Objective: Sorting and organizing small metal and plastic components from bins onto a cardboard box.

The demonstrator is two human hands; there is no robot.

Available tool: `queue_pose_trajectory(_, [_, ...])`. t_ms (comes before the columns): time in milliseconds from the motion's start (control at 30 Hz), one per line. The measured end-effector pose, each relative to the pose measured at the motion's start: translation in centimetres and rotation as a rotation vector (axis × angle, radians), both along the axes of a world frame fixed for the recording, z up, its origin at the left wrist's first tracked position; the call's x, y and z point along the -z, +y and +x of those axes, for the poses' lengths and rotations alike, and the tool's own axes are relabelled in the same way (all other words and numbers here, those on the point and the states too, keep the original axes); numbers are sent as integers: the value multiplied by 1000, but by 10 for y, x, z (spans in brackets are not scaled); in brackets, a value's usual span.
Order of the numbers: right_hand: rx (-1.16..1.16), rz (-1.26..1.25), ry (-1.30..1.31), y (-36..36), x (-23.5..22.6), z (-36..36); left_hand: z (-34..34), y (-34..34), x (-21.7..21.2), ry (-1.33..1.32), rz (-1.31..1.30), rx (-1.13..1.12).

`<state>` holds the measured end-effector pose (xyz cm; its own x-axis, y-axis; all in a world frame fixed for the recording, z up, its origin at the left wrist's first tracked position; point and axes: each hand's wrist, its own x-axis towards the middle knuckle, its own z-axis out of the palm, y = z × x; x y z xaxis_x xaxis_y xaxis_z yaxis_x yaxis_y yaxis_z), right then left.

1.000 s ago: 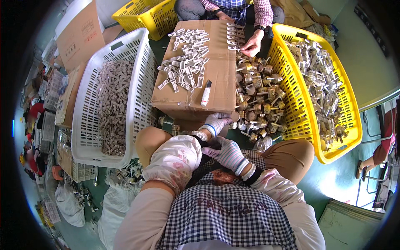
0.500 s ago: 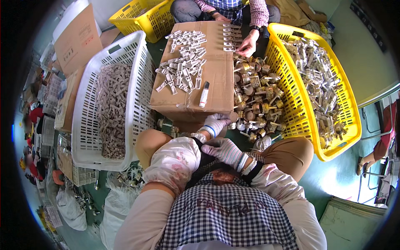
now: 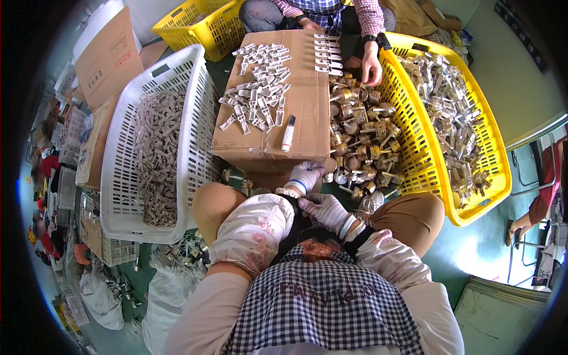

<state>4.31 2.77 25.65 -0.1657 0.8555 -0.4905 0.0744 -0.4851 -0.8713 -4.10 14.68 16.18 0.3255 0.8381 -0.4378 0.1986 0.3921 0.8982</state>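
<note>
Both my hands wear striped knit gloves and are close together in front of the cardboard box [image 3: 236,145], above my lap. My left hand [image 3: 306,176] has its fingers curled toward the right, by the box's lower front edge. A round metal end [image 3: 330,165] shows at its fingertips; whether it is held or lies on the heap behind, I cannot tell. My right hand [image 3: 326,211] is closed just below, thumb toward my left wrist, and what it grips is hidden. Beyond the hands lies a heap of brass-coloured metal parts with stems [image 3: 370,133].
On the box are loose pale lever-shaped pieces [image 3: 260,97], a row of similar pieces [image 3: 327,53] and a white black-capped tube [image 3: 289,134]. A white basket [image 3: 198,124] stands left, a yellow basket [image 3: 414,127] right. Opposite, a co-worker's hand [image 3: 371,70] hovers over the heap.
The co-worker's hand has moved from the row of pieces to above the metal heap. My hands have shifted slightly, the right one a little nearer the left wrist.
</note>
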Motion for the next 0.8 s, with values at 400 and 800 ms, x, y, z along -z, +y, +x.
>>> queue_pose_trajectory(400, [-343, 229, 13, 1, -16, 10, 3, 1, 11, -162, -67, -80])
queue_pose_trajectory(800, [-236, 399, -6, -7, 3, 5, -14, 13, -8, 24, -34, 169])
